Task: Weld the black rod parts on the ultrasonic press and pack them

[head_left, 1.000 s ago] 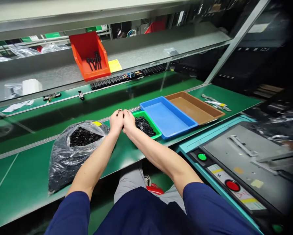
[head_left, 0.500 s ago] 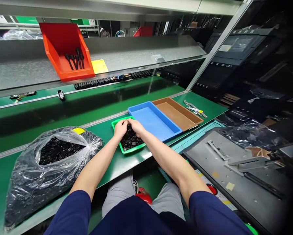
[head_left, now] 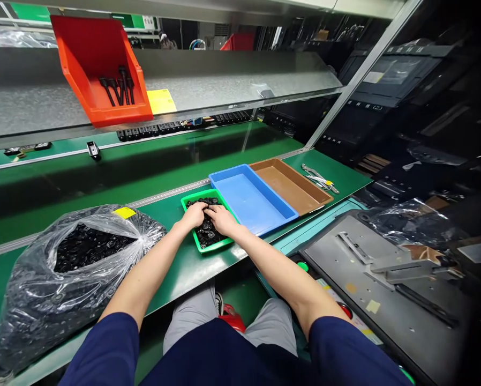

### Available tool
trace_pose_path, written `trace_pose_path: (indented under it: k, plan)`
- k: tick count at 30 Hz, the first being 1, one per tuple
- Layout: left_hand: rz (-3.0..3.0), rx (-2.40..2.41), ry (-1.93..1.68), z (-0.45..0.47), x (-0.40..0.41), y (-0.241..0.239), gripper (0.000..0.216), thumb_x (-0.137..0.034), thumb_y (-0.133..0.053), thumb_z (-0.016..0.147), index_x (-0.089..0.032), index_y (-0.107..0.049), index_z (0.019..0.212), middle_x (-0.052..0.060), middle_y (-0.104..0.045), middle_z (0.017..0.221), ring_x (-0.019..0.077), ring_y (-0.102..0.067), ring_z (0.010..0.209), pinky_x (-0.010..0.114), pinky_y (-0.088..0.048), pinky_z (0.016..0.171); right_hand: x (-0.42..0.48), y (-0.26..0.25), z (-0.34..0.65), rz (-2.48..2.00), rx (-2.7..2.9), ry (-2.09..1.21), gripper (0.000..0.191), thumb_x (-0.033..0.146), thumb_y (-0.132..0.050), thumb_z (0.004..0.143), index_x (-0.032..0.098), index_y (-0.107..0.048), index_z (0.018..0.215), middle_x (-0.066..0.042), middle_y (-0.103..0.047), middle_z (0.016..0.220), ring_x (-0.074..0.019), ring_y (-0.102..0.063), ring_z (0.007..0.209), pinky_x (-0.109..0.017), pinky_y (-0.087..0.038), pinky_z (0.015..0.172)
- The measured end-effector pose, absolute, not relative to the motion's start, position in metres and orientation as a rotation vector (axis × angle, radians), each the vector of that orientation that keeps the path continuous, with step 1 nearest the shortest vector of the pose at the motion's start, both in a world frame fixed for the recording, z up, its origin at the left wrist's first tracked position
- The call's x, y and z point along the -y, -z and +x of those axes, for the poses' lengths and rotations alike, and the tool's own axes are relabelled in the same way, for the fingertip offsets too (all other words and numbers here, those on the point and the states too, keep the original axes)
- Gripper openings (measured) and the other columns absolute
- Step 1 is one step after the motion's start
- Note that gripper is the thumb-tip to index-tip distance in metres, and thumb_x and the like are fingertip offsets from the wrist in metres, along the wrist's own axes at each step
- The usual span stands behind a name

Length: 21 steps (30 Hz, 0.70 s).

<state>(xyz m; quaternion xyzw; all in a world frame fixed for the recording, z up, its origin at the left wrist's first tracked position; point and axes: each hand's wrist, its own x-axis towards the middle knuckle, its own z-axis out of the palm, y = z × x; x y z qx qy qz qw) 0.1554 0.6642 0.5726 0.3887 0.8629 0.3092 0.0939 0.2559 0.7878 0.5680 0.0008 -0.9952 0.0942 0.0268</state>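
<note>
A small green tray (head_left: pixel 202 250) holds a heap of small black parts (head_left: pixel 209 236), some with ring-shaped faces. Over the heap, my left hand (head_left: pixel 194 215) comes in from the left with its fingers bent together at the tips. My right hand (head_left: pixel 221 220) meets it from the right, fingertips close to those of the left and also drawn together. Whatever lies between the fingertips is too small and too covered to make out. Left of the tray, a clear plastic bag (head_left: pixel 35 300) with a torn opening is full of similar black parts.
A blue tray (head_left: pixel 246 190) and a brown tray (head_left: pixel 292 185) stand right of the green one. Pliers (head_left: pixel 318 177) lie beyond them. A red bin (head_left: pixel 122 115) with black bolt-like pieces sits on the metal shelf (head_left: pixel 224 86) above. A grey machine plate (head_left: pixel 379 289) is at right.
Both hands have moved slightly down and nearer within the green tray, uncovering black parts behind them. The view has shifted a little.
</note>
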Motion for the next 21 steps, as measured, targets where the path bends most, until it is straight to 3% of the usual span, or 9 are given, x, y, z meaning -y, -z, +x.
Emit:
trace_pose_path:
  k: [5,11,14,18,21]
  plan:
    - [1.253,-2.609,-0.838,0.163,-0.639,-0.587,0.04,-0.011,-0.044,0.086,-0.019,-0.073,0.113,0.005,-0.061,0.138,0.022,-0.051,0.134,0.032,-0.035,0.117,-0.802,-0.58,0.26,0.088,3.168,-0.206,0.042,0.009,-0.049,0.09,0.018,-0.069,0.126,-0.014,-0.054,0.142,-0.0301,-0.044,0.134,-0.041,-0.035,0.113]
    - [1.147,-2.944,-0.805,0.175,-0.522,-0.613,0.039,-0.019,-0.042,0.086,-0.018,-0.073,0.109,0.007,-0.073,0.117,0.0236,-0.066,0.112,0.035,-0.049,0.103,-0.796,-0.634,0.257,-0.066,3.023,-0.294,0.038,0.008,-0.043,0.094,0.01,-0.071,0.12,-0.015,-0.067,0.122,-0.0255,-0.061,0.118,-0.033,-0.043,0.105]
    - [0.783,-3.143,-0.585,0.173,-0.448,-0.617,0.039,-0.016,-0.041,0.084,-0.017,-0.075,0.101,0.009,-0.075,0.108,0.0265,-0.068,0.106,0.037,-0.05,0.099,-0.745,-0.645,0.243,0.184,2.92,-0.522,0.035,0.013,-0.045,0.096,0.015,-0.071,0.119,-0.01,-0.07,0.118,-0.022,-0.064,0.113,-0.031,-0.046,0.102]
    - [0.261,-3.089,-0.301,0.158,-0.389,-0.609,0.042,-0.01,-0.042,0.081,-0.015,-0.073,0.109,0.016,-0.072,0.115,0.0312,-0.065,0.113,0.041,-0.047,0.101,-0.625,-0.623,0.205,0.787,2.953,-0.804,0.037,0.01,-0.046,0.093,0.02,-0.071,0.118,-0.004,-0.071,0.12,-0.019,-0.064,0.114,-0.027,-0.046,0.101]
    - [0.07,-2.998,-0.301,0.14,-0.377,-0.598,0.038,-0.012,-0.054,0.077,-0.014,-0.073,0.11,0.02,-0.07,0.118,0.0351,-0.064,0.115,0.044,-0.048,0.1,-0.542,-0.597,0.169,0.738,3.062,-0.844,0.033,0.008,-0.053,0.087,0.018,-0.074,0.111,-0.007,-0.073,0.115,-0.022,-0.065,0.112,-0.028,-0.047,0.1]
